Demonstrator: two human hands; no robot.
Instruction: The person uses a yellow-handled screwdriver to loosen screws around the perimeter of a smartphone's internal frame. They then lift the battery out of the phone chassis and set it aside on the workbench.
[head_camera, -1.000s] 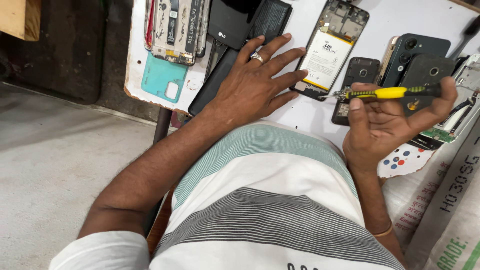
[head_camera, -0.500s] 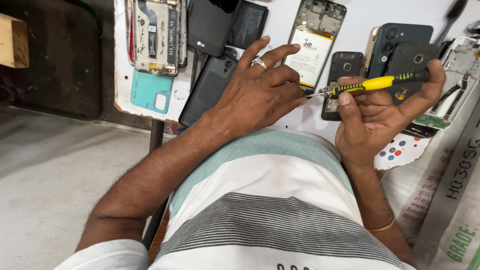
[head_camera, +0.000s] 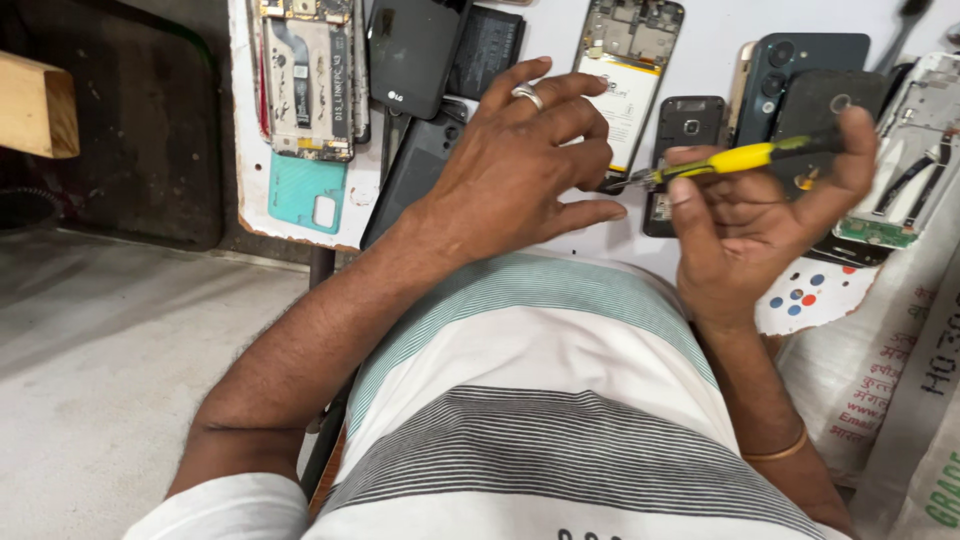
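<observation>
A: What is each hand doing?

B: The right hand (head_camera: 745, 225) is closed around a yellow-handled screwdriver (head_camera: 735, 160), held nearly level, its metal tip pointing left toward the left hand (head_camera: 520, 170). The left hand is curled, fingers bent, its fingertips right at the tip; whether they pinch a tiny screw or part I cannot tell, it is too small.

A: Where is this happening?

B: Above the white board (head_camera: 700, 40), near an opened phone with its battery showing (head_camera: 625, 90) and a small black phone back (head_camera: 685, 130). A second opened phone frame (head_camera: 310, 85) and a teal cover (head_camera: 305, 195) lie well to the left.

A: Which step would you call it?

B: I judge it tip handling: something being seated on or taken off the driver. The next move calls for a steady, fine pinch, keeping the tool level so nothing drops among the parts.
</observation>
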